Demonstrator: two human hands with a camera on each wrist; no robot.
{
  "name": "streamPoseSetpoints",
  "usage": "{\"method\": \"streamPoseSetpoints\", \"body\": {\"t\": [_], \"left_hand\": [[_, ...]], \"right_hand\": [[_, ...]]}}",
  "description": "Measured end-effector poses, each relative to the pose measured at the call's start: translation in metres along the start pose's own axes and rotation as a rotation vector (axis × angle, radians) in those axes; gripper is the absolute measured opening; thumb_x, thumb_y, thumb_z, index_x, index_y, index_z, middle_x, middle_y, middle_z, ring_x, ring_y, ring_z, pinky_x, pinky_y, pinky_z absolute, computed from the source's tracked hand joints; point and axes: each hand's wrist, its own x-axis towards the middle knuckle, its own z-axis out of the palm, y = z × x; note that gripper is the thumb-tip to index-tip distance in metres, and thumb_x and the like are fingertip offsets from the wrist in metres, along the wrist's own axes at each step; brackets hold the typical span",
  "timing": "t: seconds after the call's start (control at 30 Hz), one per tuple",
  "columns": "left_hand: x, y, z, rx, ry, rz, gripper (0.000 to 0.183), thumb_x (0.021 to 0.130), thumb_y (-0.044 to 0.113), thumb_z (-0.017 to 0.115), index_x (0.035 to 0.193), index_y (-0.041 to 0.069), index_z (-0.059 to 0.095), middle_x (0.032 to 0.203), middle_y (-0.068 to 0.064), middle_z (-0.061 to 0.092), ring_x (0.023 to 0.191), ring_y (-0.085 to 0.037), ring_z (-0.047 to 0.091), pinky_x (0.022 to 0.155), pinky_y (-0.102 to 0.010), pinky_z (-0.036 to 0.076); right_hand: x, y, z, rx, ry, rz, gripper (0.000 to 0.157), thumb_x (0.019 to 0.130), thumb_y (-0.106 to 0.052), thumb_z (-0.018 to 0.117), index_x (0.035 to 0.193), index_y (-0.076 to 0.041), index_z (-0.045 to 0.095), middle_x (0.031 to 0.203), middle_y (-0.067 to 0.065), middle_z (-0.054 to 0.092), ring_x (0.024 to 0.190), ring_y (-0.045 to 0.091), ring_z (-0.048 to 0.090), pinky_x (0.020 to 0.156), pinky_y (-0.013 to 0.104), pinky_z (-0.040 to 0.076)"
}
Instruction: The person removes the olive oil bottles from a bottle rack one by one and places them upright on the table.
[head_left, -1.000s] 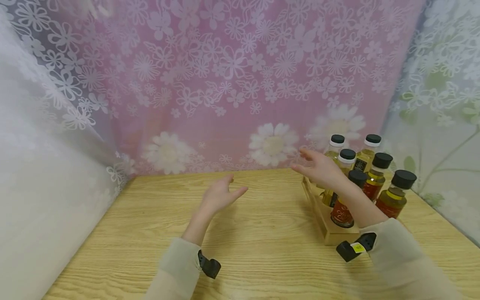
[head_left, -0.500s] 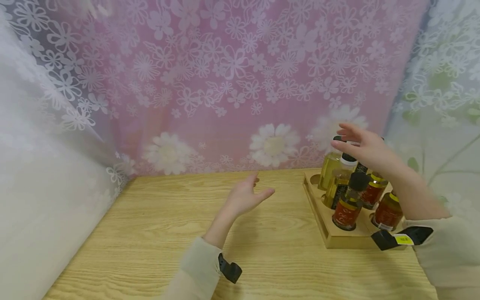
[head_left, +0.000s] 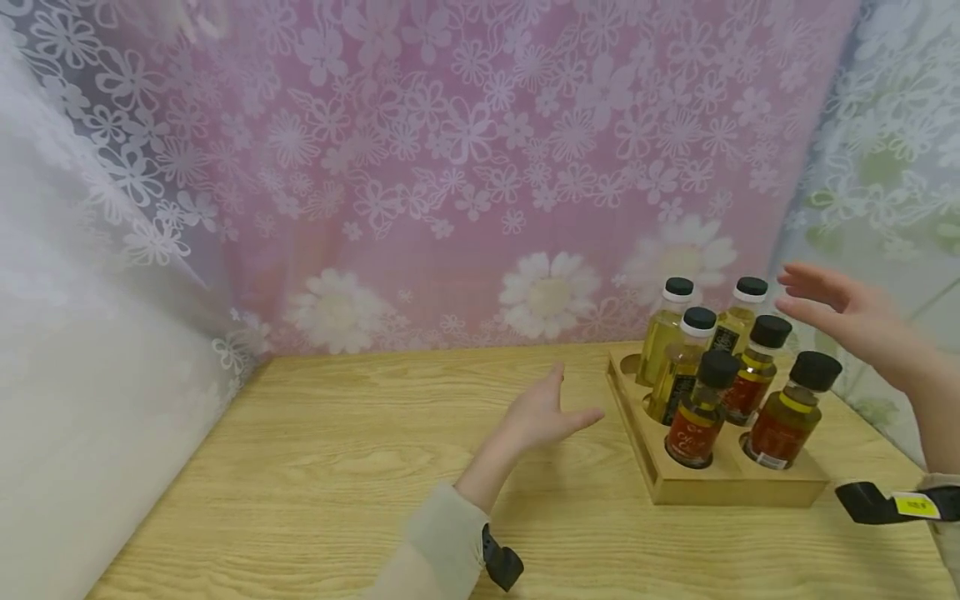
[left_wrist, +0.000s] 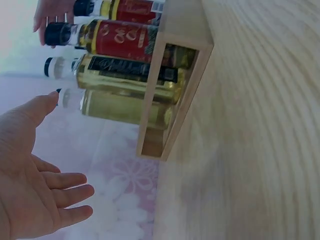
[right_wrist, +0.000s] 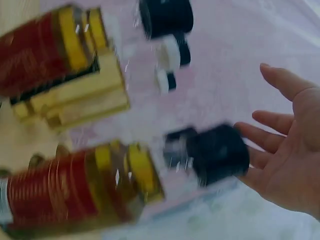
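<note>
A low wooden rack [head_left: 738, 492] with round holes holds several oil bottles standing upright in two columns. The nearer ones are red-labelled olive oil bottles [head_left: 692, 432] with black caps. Toward the back stand paler yellow oil bottles [head_left: 658, 337] with black-and-white caps. My left hand [head_left: 536, 414] hovers over the table left of the rack, thumb and fingers spread, touching nothing. On the rack's right side, at about cap height, my right hand [head_left: 862, 321] is raised with fingers extended and nothing in it. In the right wrist view, that palm [right_wrist: 300, 165] shows bare beside a blurred black cap [right_wrist: 220, 155].
A wood-grain table [head_left: 337, 467] stretches left and in front of the rack. Behind it hangs a pink flowered curtain [head_left: 465, 167]. Pale curtains close off the left [head_left: 90, 350] and right [head_left: 892, 167] sides.
My right hand has travelled right, over the bottles to the rack's far side. My left hand has moved right, closer to the rack. The bottles have stayed in place.
</note>
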Motion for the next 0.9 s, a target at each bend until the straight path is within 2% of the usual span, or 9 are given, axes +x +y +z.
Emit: {"method": "streamPoseSetpoints", "body": {"t": [0.1,0.27,0.33,0.37,0.5,0.67,0.73,0.87,0.9], "left_hand": [[0.003,0.005,0.013,-0.015,-0.009,0.001,0.096,0.081,0.058,0.061,0.149,0.010,0.015,0.149,-0.006,0.028,0.132,-0.023,0.033,0.105,-0.036,0.030],[0.008,0.011,0.031,-0.068,-0.027,0.018,0.098,0.079,0.055,0.066,0.149,0.008,0.015,0.151,-0.007,0.021,0.136,-0.020,0.025,0.108,-0.034,0.024],[0.010,0.012,0.037,-0.100,-0.030,0.019,0.098,0.078,0.053,0.068,0.149,0.008,0.017,0.151,-0.007,0.021,0.136,-0.020,0.024,0.108,-0.034,0.024],[0.011,0.012,0.040,-0.120,-0.031,0.020,0.098,0.077,0.052,0.069,0.149,0.008,0.018,0.151,-0.007,0.021,0.136,-0.020,0.024,0.108,-0.034,0.023],[0.014,0.012,0.050,-0.170,-0.047,0.023,0.098,0.076,0.050,0.071,0.148,0.009,0.019,0.151,-0.005,0.022,0.136,-0.019,0.024,0.108,-0.034,0.024],[0.018,0.010,0.061,-0.203,-0.068,0.023,0.098,0.076,0.049,0.072,0.148,0.010,0.020,0.150,-0.004,0.026,0.135,-0.019,0.028,0.106,-0.034,0.027],[0.020,0.009,0.066,-0.207,-0.074,0.037,0.098,0.075,0.049,0.073,0.148,0.011,0.021,0.149,-0.004,0.028,0.133,-0.018,0.030,0.105,-0.033,0.029],[0.023,0.008,0.075,-0.223,-0.090,0.090,0.096,0.074,0.046,0.075,0.148,0.014,0.023,0.146,-0.002,0.033,0.131,-0.016,0.033,0.103,-0.031,0.032],[0.024,0.008,0.077,-0.232,-0.093,0.109,0.094,0.074,0.045,0.075,0.147,0.015,0.025,0.145,-0.001,0.035,0.130,-0.015,0.034,0.102,-0.031,0.032]], "right_hand": [[-0.009,0.024,-0.005,-0.018,0.042,0.010,0.065,0.099,-0.030,0.045,0.151,-0.016,0.008,0.151,-0.003,0.020,0.126,0.000,0.027,0.098,0.067,0.011],[-0.022,0.068,-0.006,-0.008,0.046,0.020,0.066,0.099,-0.031,0.043,0.150,-0.021,0.003,0.154,0.002,0.012,0.139,0.018,0.015,0.101,0.065,0.008],[-0.026,0.095,-0.007,0.021,0.049,-0.012,0.063,0.100,-0.027,0.040,0.150,-0.025,0.002,0.155,-0.002,0.010,0.140,0.022,0.010,0.109,0.047,0.011],[-0.026,0.114,-0.007,0.067,0.065,-0.056,0.060,0.101,-0.022,0.039,0.150,-0.026,0.003,0.153,-0.006,0.015,0.139,0.013,0.014,0.110,0.037,0.014],[-0.024,0.186,-0.012,0.145,0.082,-0.160,0.061,0.100,-0.007,0.038,0.150,-0.026,0.008,0.146,-0.019,0.026,0.125,-0.011,0.029,0.088,0.004,0.029],[-0.029,0.216,-0.005,0.050,-0.002,0.015,0.065,0.101,-0.022,0.041,0.149,-0.027,-0.002,0.149,-0.007,0.021,0.123,-0.003,0.037,0.090,0.020,0.039],[-0.034,0.204,0.002,0.039,-0.059,0.106,0.071,0.100,-0.028,0.041,0.148,-0.019,-0.010,0.152,0.013,0.013,0.128,0.021,0.036,0.095,0.041,0.037],[-0.042,0.172,0.014,0.035,-0.193,0.180,0.077,0.101,-0.030,0.037,0.141,0.006,-0.018,0.138,0.045,0.004,0.118,0.058,0.019,0.088,0.067,0.026],[-0.044,0.167,0.017,0.025,-0.215,0.195,0.077,0.102,-0.030,0.037,0.140,0.009,-0.017,0.137,0.046,0.005,0.118,0.058,0.019,0.087,0.066,0.028]]}}
